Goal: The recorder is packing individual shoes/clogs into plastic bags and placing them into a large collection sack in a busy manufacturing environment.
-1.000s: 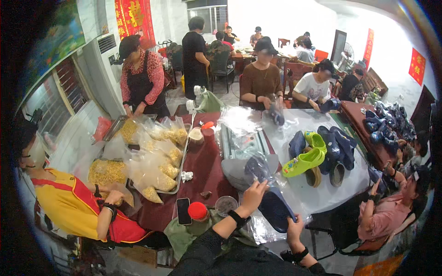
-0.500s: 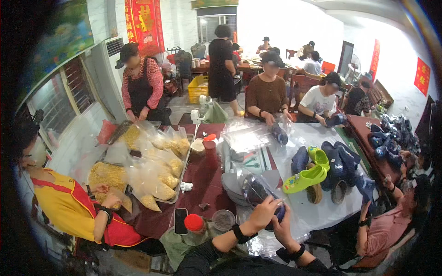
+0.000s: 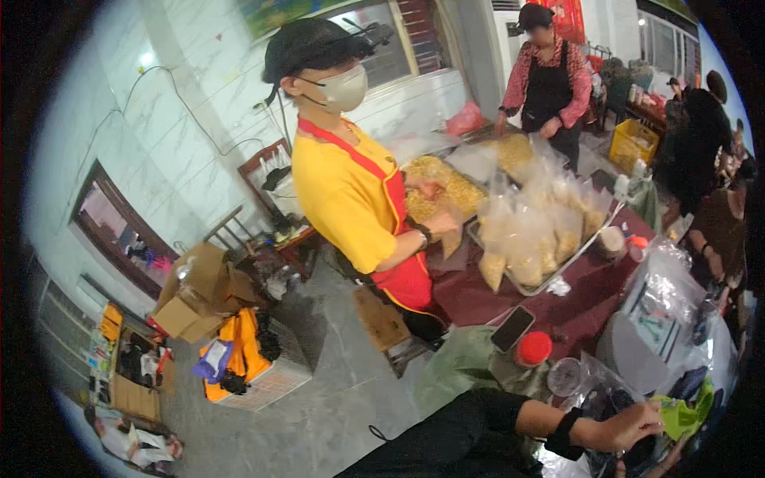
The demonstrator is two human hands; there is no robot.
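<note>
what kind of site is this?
Probably a small packing workshop, not a factory line. A long table with a dark red cloth holds a metal tray of clear bags of yellowish goods, aproned workers stand around it, and cardboard boxes sit on the floor.

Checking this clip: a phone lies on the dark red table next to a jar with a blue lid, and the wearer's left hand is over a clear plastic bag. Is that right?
One detail is wrong: the jar's lid is red, not blue. The head view shows it beside the phone on the dark red table. The rest holds: the left hand is over the clear plastic bag.
</note>
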